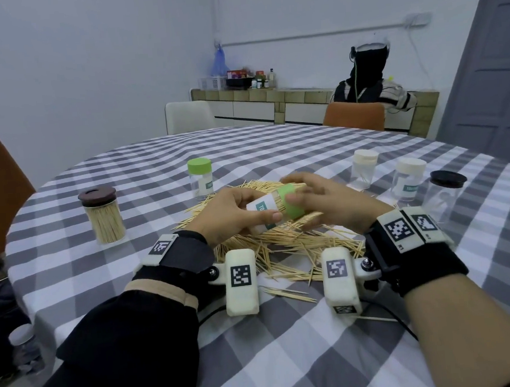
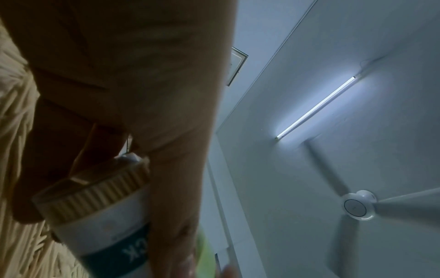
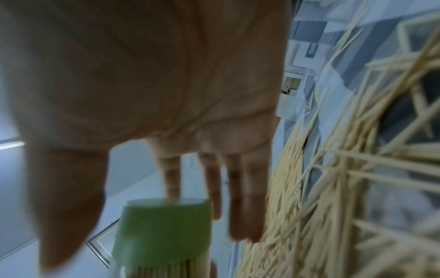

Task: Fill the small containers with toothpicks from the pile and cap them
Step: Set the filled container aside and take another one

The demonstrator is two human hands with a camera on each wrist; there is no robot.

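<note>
Over the toothpick pile (image 1: 286,246), my left hand (image 1: 249,207) grips a small clear container (image 1: 262,208) with a white label, tipped on its side with its mouth to the right. My right hand (image 1: 305,196) holds a green cap (image 1: 291,204) at that mouth, thumb on the near side and fingers over the far side. In the right wrist view the green cap (image 3: 164,231) sits over toothpick ends (image 3: 166,269) packed in the container. The left wrist view shows the container's ridged base (image 2: 95,193) and label between my fingers, the pile (image 2: 14,131) behind.
A brown-lidded jar (image 1: 103,214) full of toothpicks stands left, a green-capped container (image 1: 200,179) behind the pile. Two cream-capped containers (image 1: 364,168) (image 1: 408,183) and a black-lidded jar (image 1: 445,195) stand right. Loose toothpicks (image 1: 290,292) lie near me. A person (image 1: 370,81) sits beyond the table.
</note>
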